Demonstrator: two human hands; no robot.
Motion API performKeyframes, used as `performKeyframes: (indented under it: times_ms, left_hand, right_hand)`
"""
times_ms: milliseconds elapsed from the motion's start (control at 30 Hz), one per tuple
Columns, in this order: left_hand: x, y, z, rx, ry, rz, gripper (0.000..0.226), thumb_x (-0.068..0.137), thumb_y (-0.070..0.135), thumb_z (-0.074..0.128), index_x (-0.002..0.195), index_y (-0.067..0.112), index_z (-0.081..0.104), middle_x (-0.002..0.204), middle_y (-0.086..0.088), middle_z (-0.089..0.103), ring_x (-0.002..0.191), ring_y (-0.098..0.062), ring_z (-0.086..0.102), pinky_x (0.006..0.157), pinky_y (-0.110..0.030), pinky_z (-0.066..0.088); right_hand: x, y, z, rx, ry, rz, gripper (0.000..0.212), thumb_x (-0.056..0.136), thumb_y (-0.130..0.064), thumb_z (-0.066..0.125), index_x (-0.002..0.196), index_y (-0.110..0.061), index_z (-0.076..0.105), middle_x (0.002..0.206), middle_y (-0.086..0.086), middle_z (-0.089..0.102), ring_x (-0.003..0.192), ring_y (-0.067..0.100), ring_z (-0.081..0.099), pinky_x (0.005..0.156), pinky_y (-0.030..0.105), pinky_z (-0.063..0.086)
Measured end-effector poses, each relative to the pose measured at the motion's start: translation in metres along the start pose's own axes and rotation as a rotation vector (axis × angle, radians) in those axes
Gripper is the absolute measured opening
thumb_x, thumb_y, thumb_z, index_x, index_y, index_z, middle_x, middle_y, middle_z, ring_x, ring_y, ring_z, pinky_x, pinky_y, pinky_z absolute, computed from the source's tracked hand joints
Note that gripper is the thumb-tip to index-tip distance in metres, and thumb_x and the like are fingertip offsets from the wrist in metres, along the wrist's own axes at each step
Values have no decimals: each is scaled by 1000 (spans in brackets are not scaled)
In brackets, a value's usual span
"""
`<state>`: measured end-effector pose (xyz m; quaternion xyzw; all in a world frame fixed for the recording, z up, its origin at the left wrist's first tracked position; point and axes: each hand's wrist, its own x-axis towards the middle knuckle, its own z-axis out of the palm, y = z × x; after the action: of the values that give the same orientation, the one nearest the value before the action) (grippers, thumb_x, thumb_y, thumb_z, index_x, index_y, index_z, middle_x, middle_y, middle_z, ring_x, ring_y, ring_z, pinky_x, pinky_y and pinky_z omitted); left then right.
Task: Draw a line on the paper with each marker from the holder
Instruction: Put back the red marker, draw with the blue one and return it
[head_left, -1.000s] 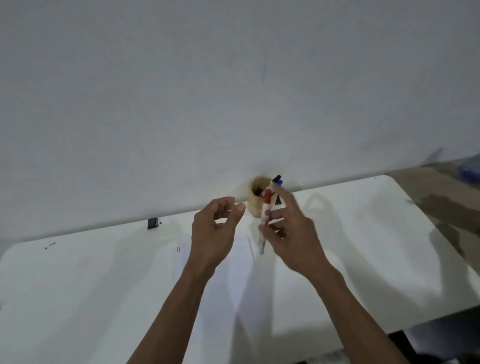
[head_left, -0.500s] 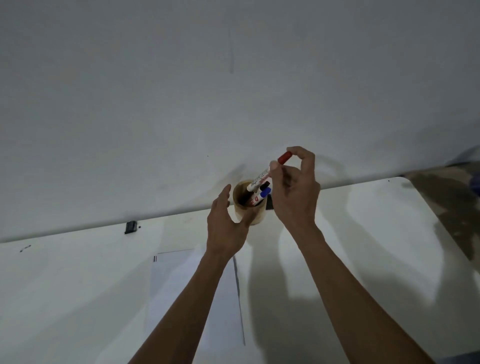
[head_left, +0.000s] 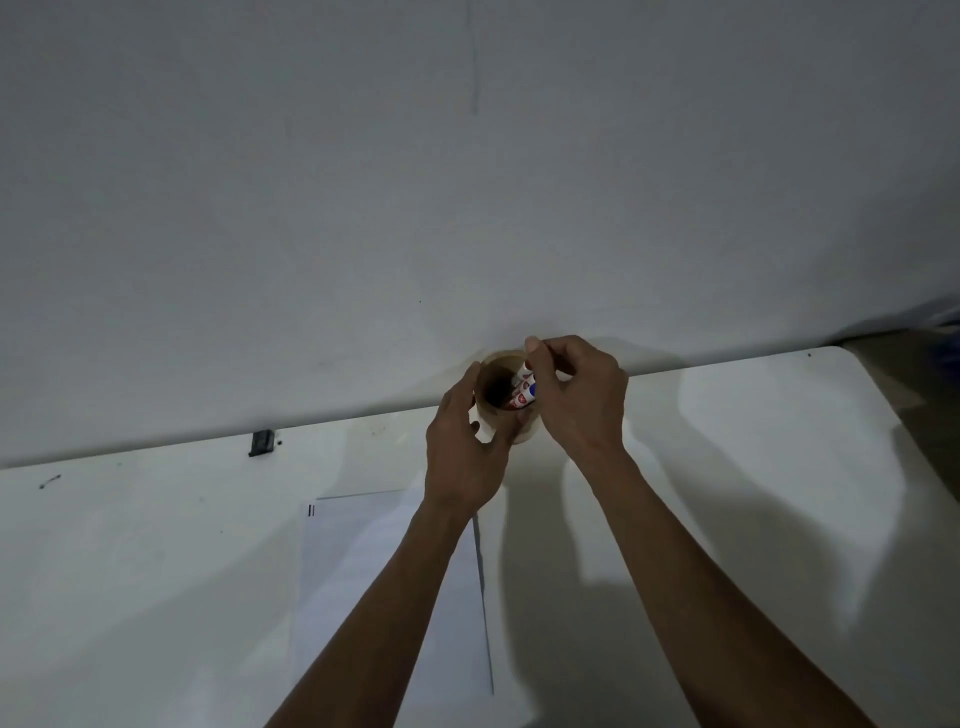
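A tan round holder (head_left: 501, 364) stands at the table's far edge against the wall. My left hand (head_left: 465, 457) wraps around its left and front side. Inside lean white markers (head_left: 523, 396) with red labels, one with a blue cap. My right hand (head_left: 576, 400) is over the holder's right rim, fingers pinched on the top of a marker that sits in the holder; its cap is hidden by my fingers. A white sheet of paper (head_left: 363, 582) lies flat under my left forearm, with two short dark lines (head_left: 311, 510) at its top-left corner.
A small black object (head_left: 261, 442) lies at the table's back edge to the left. A grey wall rises right behind the holder. The white table (head_left: 753, 467) ends in a rounded corner at the right, with the floor beyond it.
My right hand has lowered the red-capped marker from above the holder down into it. My left hand has closed around the holder's side.
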<state>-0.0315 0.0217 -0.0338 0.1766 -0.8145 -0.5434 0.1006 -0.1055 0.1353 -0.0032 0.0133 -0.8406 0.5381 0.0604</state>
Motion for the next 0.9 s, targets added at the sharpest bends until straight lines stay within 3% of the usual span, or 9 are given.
performKeyframes:
  times_ms: [133, 200, 267, 400, 600, 767, 900]
  left_hand:
    - [0, 4, -1, -33, 1, 20, 66, 87, 21, 77, 134, 50, 42, 133, 20, 56, 122, -2, 54, 89, -7, 50]
    - [0, 5, -1, -62, 3, 21, 65, 87, 19, 78, 133, 47, 42, 131, 18, 55, 121, -2, 53, 89, -4, 49]
    - [0, 3, 0, -84, -1, 23, 63, 87, 19, 78, 137, 39, 45, 132, 15, 57, 123, -5, 54, 91, -4, 49]
    - [2, -3, 0, -80, -1, 40, 67, 87, 21, 78, 146, 22, 47, 141, 3, 59, 128, -12, 56, 95, -11, 52]
    - [1, -2, 0, -98, -2, 70, 62, 87, 22, 77, 143, 27, 50, 137, 9, 60, 127, -11, 57, 94, -12, 52]
    - [2, -2, 0, -107, -11, 40, 65, 87, 21, 77, 145, 22, 48, 139, 7, 59, 127, -11, 56, 94, -11, 52]
    - [3, -1, -1, -110, -33, 32, 67, 87, 20, 78, 146, 18, 47, 139, 2, 59, 124, -13, 57, 86, -5, 50]
  right_hand:
    - [-2, -6, -4, 31, 8, 48, 23, 98, -30, 66, 97, -9, 77, 92, 0, 78, 84, 6, 68, 73, -2, 43]
    - [-6, -9, -11, 80, 29, 110, 24, 96, -32, 69, 107, -11, 74, 100, -2, 76, 87, 2, 67, 72, -3, 43]
    - [-14, -7, -16, 122, 49, 150, 27, 91, -34, 75, 107, -13, 71, 103, -4, 74, 90, 0, 68, 70, 0, 46]
    - [-28, 0, -15, 117, 51, 172, 28, 80, -29, 87, 91, -12, 68, 93, 1, 75, 89, 11, 72, 67, 1, 46]
    - [-30, 5, -10, 65, 70, 160, 26, 80, -24, 86, 91, -3, 75, 88, 6, 76, 85, 17, 72, 69, -2, 42]
    - [-29, -12, -23, 105, 147, 119, 17, 83, -28, 84, 86, -14, 75, 81, -6, 74, 80, 3, 70, 79, 14, 53]
    - [-27, -33, -44, 243, 248, 119, 17, 85, -31, 82, 87, -15, 74, 80, -4, 76, 81, 10, 73, 80, 24, 57]
